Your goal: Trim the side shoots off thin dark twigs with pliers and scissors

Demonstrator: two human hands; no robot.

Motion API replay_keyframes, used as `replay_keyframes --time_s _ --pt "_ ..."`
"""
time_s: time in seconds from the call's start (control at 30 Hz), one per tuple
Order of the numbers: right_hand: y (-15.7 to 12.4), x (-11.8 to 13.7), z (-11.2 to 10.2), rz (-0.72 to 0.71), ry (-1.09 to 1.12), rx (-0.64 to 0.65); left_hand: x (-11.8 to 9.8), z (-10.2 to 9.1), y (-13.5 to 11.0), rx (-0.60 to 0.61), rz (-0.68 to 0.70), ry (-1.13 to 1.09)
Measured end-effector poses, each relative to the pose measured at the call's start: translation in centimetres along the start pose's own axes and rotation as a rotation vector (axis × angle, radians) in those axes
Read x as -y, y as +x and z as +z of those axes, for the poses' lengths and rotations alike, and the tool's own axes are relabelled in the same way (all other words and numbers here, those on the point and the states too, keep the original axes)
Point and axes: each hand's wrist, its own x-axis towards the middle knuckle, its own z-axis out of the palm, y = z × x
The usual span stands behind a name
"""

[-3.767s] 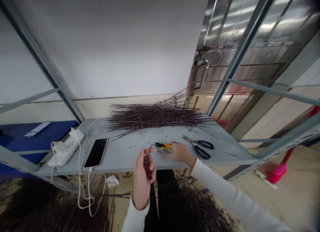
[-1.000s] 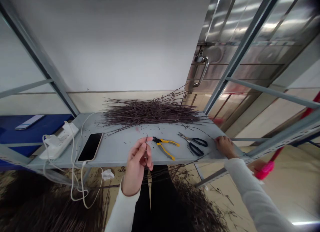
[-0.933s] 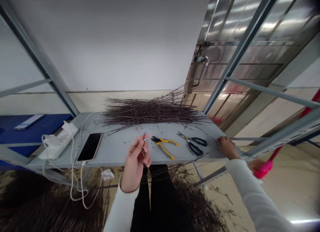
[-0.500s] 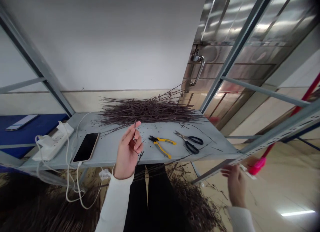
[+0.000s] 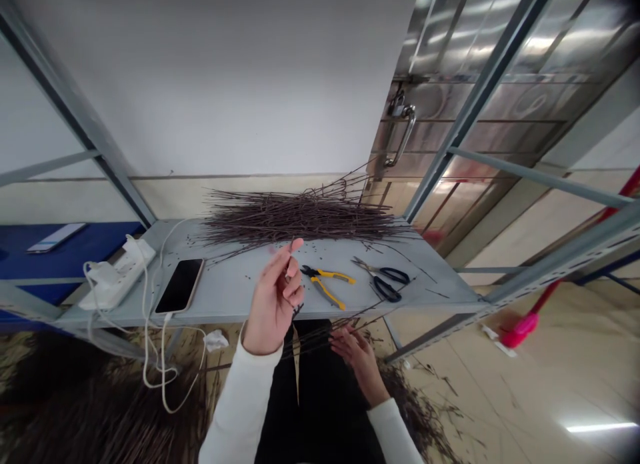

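Observation:
My left hand [image 5: 273, 304] is raised over the front edge of the grey shelf [image 5: 230, 304], its fingers closed around a thin dark twig [image 5: 291, 246]; most of it is hidden in the palm. Low over my lap, my right hand [image 5: 363, 363] has its bent fingers and thumb at several long, thin twigs [image 5: 313, 337] that slant up toward the shelf edge. Yellow-handled pliers [image 5: 327, 284] lie spread just right of my left hand. Black-handled scissors [image 5: 384, 277] rest beside them, blades apart. A heap of dark twigs [image 5: 300, 217] lies along the back of the shelf.
A phone [image 5: 181, 286] and a white power strip [image 5: 117, 277] with cables sit on the left. Metal uprights [image 5: 480, 104] frame the shelf. More twigs [image 5: 415, 404] are piled on the floor below. A pink dustpan [image 5: 520, 329] stands at right.
My right hand has come in from the far right to the twigs over my lap. The left hand keeps its closed grip; the view has shifted slightly.

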Motion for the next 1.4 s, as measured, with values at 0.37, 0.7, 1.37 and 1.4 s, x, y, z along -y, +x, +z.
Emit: replay_keyframes --time_s 0.37,0.7,1.37,1.4 --pt "-5.7 2.0 0.4 -0.02 0.012 0.024 1.0 -1.9 2.2 0.125 -0.09 0.107" --pt "-7.6 6.2 -0.8 -0.033 -0.072 0.008 4.5 -12.0 1.7 0.227 -0.026 1.314" --pt "-7.5 14.0 -10.0 -0.223 -0.175 -0.359 3.3 -32.2 -7.4 -0.283 -0.226 2.015" --pt "-7.8 14.8 -10.0 -0.219 -0.195 -0.362 3.2 -31.9 -7.2 -0.256 -0.214 1.993"
